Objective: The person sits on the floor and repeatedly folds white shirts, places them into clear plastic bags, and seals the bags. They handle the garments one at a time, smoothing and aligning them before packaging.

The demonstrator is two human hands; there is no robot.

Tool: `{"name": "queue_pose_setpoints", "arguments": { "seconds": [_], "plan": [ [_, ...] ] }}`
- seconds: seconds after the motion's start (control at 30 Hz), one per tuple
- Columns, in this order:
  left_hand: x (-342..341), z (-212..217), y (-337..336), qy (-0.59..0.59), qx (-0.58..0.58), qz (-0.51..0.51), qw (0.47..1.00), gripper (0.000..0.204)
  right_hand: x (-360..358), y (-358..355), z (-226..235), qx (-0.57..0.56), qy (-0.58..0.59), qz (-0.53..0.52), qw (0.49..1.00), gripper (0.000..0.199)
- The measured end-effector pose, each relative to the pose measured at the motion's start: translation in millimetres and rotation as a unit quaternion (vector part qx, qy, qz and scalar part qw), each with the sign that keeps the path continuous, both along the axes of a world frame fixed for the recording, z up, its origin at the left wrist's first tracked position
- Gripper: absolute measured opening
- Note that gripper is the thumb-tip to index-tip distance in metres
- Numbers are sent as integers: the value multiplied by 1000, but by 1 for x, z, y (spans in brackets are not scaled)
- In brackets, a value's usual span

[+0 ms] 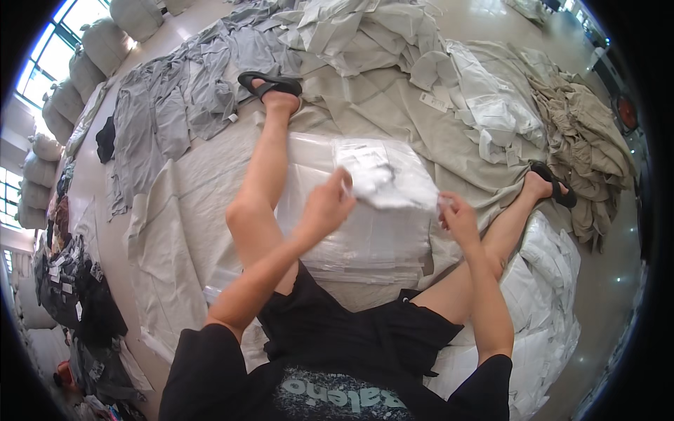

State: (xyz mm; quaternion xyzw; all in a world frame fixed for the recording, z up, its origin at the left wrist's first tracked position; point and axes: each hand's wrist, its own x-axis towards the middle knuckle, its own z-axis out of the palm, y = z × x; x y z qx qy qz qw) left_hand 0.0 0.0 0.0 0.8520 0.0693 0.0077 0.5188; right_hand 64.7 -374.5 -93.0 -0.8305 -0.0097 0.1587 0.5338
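Observation:
Between my hands is a clear plastic bag (390, 179) with something white and folded inside, held above a stack of flat clear plastic bags (372, 245) that lies between my legs. My left hand (328, 209) pinches its left near corner, slightly blurred. At the right near corner, the fingers of my right hand (458, 216) are closed on the plastic edge. What exactly the white contents are, I cannot make out.
A beige cloth (189, 231) covers the floor under me. Grey garments (168, 98) lie far left, white ones (498, 105) far right, beside a heap of tan clothes (579, 147). White bagged items (533, 302) sit by my right leg; dark clothes (77, 288) lie left.

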Motion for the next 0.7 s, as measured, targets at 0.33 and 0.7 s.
{"name": "queue_pose_setpoints", "arguments": {
  "seconds": [0.33, 0.7],
  "plan": [
    [40, 92, 44, -81, -292, 110, 947, 15, 10, 27, 127, 88, -241, 24, 966, 10],
    [2, 50, 38, -263, -23, 196, 944, 18, -41, 44, 107, 222, -181, 36, 957, 24]
  ]
}}
